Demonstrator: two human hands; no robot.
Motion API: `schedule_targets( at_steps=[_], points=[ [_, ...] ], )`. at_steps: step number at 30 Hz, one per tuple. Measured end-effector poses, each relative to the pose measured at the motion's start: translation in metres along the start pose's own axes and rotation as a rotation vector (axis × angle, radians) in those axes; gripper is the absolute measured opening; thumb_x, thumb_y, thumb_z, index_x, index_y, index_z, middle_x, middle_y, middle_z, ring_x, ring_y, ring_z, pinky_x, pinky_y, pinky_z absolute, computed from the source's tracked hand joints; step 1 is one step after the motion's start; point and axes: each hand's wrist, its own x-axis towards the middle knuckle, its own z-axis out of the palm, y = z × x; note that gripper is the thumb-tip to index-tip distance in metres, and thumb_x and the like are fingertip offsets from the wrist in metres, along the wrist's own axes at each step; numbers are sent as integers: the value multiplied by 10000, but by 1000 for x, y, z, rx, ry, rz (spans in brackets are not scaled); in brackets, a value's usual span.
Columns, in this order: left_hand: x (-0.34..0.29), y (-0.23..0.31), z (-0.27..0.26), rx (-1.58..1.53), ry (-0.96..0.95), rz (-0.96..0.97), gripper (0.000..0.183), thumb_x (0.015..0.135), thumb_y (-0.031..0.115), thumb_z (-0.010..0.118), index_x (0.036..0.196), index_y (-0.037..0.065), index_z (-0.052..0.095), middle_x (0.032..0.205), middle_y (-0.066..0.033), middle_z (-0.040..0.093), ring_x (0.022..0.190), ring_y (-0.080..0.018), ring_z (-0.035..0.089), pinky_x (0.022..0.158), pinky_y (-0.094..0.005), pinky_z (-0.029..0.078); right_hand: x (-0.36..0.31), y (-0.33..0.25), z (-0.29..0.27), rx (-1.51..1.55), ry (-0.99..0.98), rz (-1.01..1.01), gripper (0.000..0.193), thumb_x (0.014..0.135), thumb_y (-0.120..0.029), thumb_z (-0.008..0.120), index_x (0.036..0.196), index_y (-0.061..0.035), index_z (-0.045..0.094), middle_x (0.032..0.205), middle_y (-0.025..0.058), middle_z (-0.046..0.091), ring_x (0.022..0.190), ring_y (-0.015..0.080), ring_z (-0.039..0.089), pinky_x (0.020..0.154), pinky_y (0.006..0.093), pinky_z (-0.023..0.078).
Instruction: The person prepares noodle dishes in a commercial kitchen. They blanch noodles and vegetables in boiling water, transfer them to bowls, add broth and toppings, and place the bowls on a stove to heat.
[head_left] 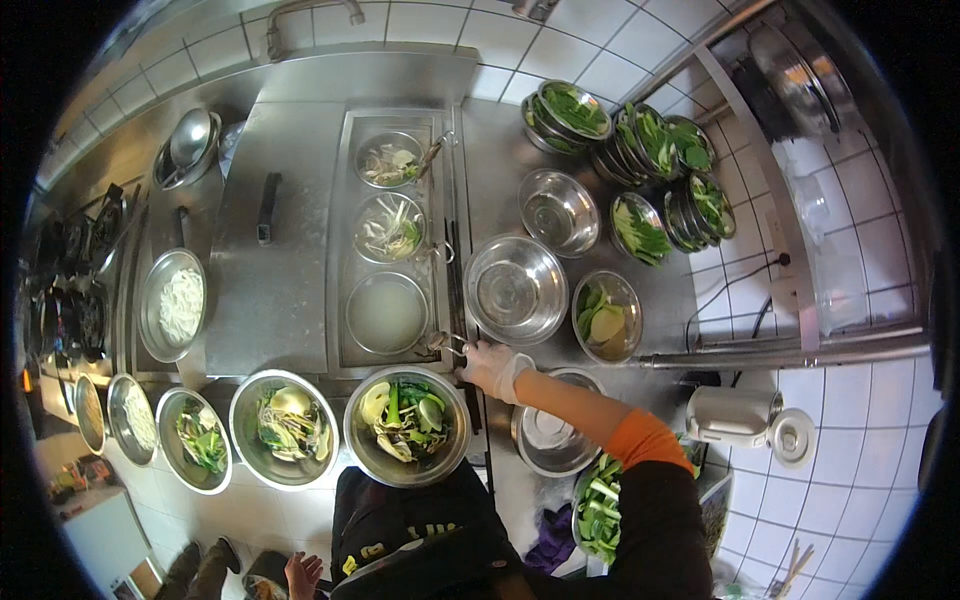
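My right hand point(492, 370), in a clear thin glove, is closed at the metal handle point(448, 344) of the front round strainer basket point(387, 313), which sits in a steel tank of cloudy water. Behind it, two more baskets point(390, 228) hold pale strips and greens. Just left of that hand stands a steel bowl of greens, mushrooms and round slices point(408, 425) at the counter's front edge. Low at the left, beside my dark apron point(420, 525), my left hand point(303, 573) hangs bare with fingers apart and nothing in it.
More filled bowls point(284, 430) line the front edge leftward. A pan of white noodles point(175, 305) stands beyond a metal lid point(270, 280). On the right are an empty bowl point(515, 290), stacked bowls of greens point(640, 140) and a wall shelf point(790, 350). Another person's legs point(205, 568) show lower left.
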Motion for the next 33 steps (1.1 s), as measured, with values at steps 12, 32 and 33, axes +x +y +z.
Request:
schedule_targets(
  at_steps=[12, 32, 33],
  points=[
    [-33, 29, 46, -200, 182, -140, 408, 873, 316, 512, 1148, 24, 437, 1012, -228, 570, 847, -339, 611, 672, -428, 531, -96, 4, -116, 706, 723, 185, 129, 834, -122, 536, 937, -53, 572, 986, 102, 465, 894, 205, 493, 791, 309, 419],
    [-124, -52, 64, -338, 408, -281, 212, 871, 250, 478, 994, 77, 482, 817, -153, 629, 678, -285, 640, 542, -405, 535, 145, 125, -142, 1217, 557, 152, 204, 853, -207, 595, 949, -28, 601, 824, 30, 619, 704, 136, 620, 608, 229, 477],
    [-125, -50, 65, -312, 406, -280, 215, 868, 253, 484, 991, 76, 484, 820, -153, 630, 681, -284, 641, 543, -405, 536, 140, 124, -150, 1198, 567, 116, 196, 851, -202, 599, 942, -29, 601, 811, 28, 617, 686, 132, 616, 598, 233, 479]
  ],
)
